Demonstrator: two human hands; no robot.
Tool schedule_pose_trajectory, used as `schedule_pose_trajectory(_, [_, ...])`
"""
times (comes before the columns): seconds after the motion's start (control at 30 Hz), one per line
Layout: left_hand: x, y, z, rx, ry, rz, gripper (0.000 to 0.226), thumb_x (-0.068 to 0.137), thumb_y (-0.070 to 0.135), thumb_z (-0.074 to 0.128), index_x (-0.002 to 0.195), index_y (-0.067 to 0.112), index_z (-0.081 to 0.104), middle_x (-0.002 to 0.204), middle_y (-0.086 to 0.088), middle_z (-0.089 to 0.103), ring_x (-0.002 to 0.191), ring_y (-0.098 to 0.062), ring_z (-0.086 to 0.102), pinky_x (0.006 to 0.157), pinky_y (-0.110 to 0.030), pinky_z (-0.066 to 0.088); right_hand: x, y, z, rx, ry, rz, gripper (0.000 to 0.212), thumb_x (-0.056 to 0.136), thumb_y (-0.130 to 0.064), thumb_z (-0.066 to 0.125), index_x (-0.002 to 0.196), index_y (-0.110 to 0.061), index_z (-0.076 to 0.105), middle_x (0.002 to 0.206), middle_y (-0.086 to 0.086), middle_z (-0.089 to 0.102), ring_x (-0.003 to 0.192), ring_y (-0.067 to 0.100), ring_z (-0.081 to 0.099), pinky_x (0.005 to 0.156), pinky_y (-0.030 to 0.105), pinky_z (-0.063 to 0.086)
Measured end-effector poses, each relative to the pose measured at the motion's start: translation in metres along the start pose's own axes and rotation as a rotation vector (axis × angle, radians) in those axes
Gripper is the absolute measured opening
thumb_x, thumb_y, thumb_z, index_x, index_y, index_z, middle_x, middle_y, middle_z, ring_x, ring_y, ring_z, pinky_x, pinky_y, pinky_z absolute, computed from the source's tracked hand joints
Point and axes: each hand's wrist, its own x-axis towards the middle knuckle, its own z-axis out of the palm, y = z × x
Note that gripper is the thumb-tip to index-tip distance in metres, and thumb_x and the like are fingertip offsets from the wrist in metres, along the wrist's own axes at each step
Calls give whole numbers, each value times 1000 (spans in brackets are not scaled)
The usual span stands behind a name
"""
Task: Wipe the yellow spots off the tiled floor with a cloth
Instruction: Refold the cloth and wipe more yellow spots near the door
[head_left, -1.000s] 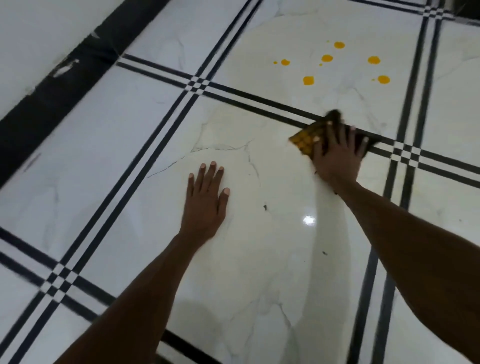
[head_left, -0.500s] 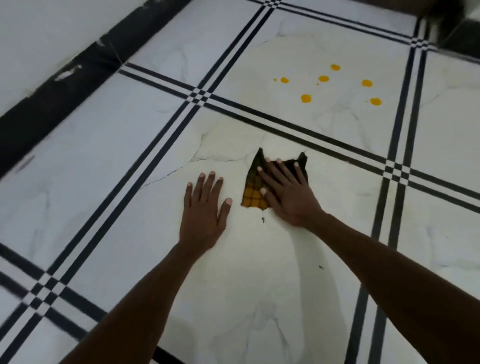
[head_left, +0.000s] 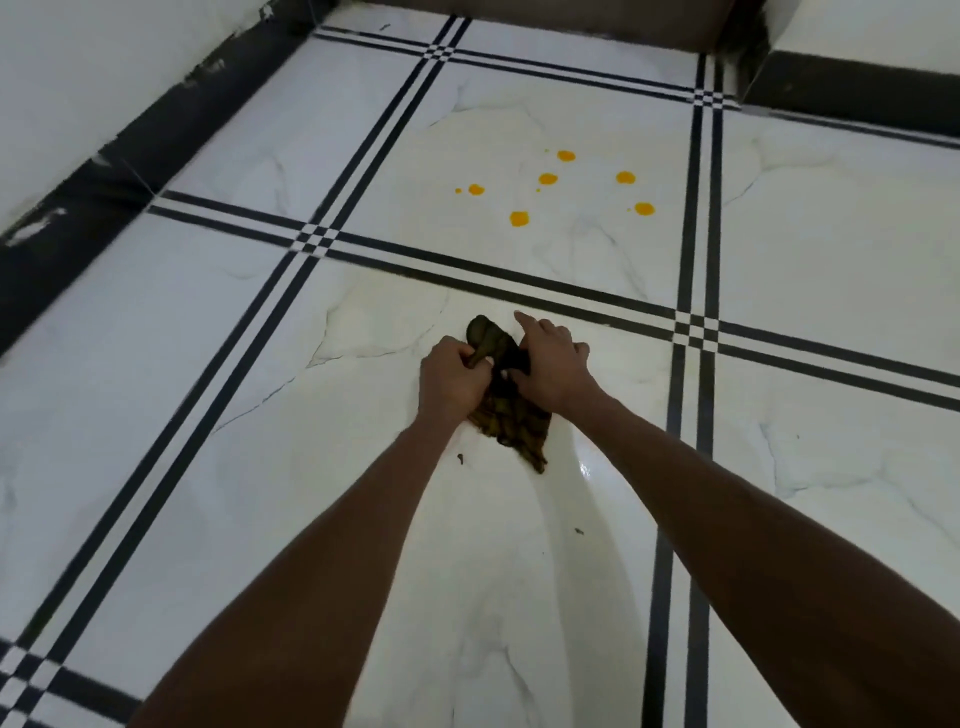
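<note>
Several yellow spots (head_left: 519, 219) dot the white marble tile beyond the black double stripe, ahead of both hands. A dark, yellow-checked cloth (head_left: 511, 426) is bunched between my hands on the near tile, its lower part hanging toward the floor. My left hand (head_left: 454, 376) grips the cloth's upper left corner with curled fingers. My right hand (head_left: 550, 364) holds the cloth's right side, with the index finger sticking out forward. Both hands sit about one tile short of the spots.
White marble floor (head_left: 208, 467) with black double grout stripes (head_left: 493, 270) crossing it. A dark skirting (head_left: 104, 176) runs along the wall on the left, and another dark baseboard (head_left: 857, 93) at the far right. Small dark specks (head_left: 578, 531) lie near my forearms.
My right hand dragged the cloth back from the stripe to the near tile. My left hand left the floor and took hold of the cloth, which is now bunched between both hands.
</note>
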Motion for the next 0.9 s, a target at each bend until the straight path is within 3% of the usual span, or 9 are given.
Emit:
schedule_pose_trajectory(0.07, [2, 15, -8, -55, -99, 47, 21, 99, 27, 66, 113, 15, 56, 97, 1, 61, 92, -19, 62, 70, -27, 46, 9, 6, -15, 84, -96, 112, 69, 91, -37, 74, 153, -26, 45, 139, 6, 59, 136, 32, 49, 114, 53, 38])
schedule_pose_trajectory(0.17, [5, 37, -23, -67, -203, 132, 18, 99, 25, 64, 110, 20, 52, 108, -9, 68, 87, -19, 61, 73, -32, 50, 14, 25, -35, 391, -194, 120, 33, 85, -31, 84, 113, -21, 70, 122, 9, 69, 120, 33, 64, 103, 52, 55])
schedule_pose_trajectory(0.27, [10, 62, -40, -148, -226, 184, 17, 98, 21, 67, 108, 22, 53, 113, -8, 73, 94, -20, 68, 78, -32, 54, 5, 43, -64, 793, -178, 88, 38, 77, -24, 92, 106, -6, 74, 116, 19, 75, 114, 34, 71, 102, 46, 59])
schedule_pose_trajectory(0.37, [16, 91, -59, -253, -277, 199, 28, 95, 13, 72, 118, 20, 58, 112, -4, 78, 100, -20, 75, 82, -35, 63, 1, 54, -91, 921, -172, 2, 42, 76, -25, 90, 102, 2, 70, 104, 18, 78, 99, 28, 72, 87, 39, 55])
schedule_pose_trajectory(0.5, [22, 125, -84, -166, -279, 232, 28, 91, 0, 73, 119, 7, 69, 109, -12, 78, 98, -24, 76, 81, -32, 62, 0, 48, -129, 956, -134, 5, 26, 88, -12, 84, 103, -2, 66, 94, 16, 76, 87, 20, 70, 71, 26, 55])
schedule_pose_trajectory(0.67, [47, 173, -92, -152, -287, 209, 20, 89, 2, 76, 107, 8, 69, 101, -13, 78, 80, -17, 70, 63, -20, 54, 19, 51, -171, 827, 12, -26, 17, 94, -12, 75, 111, -9, 76, 107, 13, 77, 104, 27, 73, 89, 41, 61])
schedule_pose_trajectory(0.77, [70, 186, -81, -202, -247, 276, 16, 89, -2, 74, 100, 7, 67, 89, -8, 74, 69, -15, 63, 55, -22, 50, 43, 54, -185, 754, 202, -100, 20, 94, 0, 68, 105, -15, 73, 99, 0, 74, 96, 12, 71, 87, 32, 59])
schedule_pose_trajectory(0.83, [85, 190, -73, -239, -220, 354, 15, 84, -11, 68, 93, 2, 68, 83, -8, 73, 67, -17, 62, 60, -26, 49, 44, 51, -191, 683, 302, -120, 27, 93, 5, 64, 108, -16, 71, 97, -9, 70, 87, -1, 67, 79, 18, 57])
schedule_pose_trajectory(0.9, [105, 172, -59, -277, -219, 406, 28, 81, -20, 64, 81, 7, 66, 89, -13, 75, 79, -17, 71, 75, -25, 56, 51, 56, -179, 572, 350, -198, 29, 91, 6, 63, 110, -15, 70, 99, -7, 68, 86, 4, 67, 78, 19, 56])
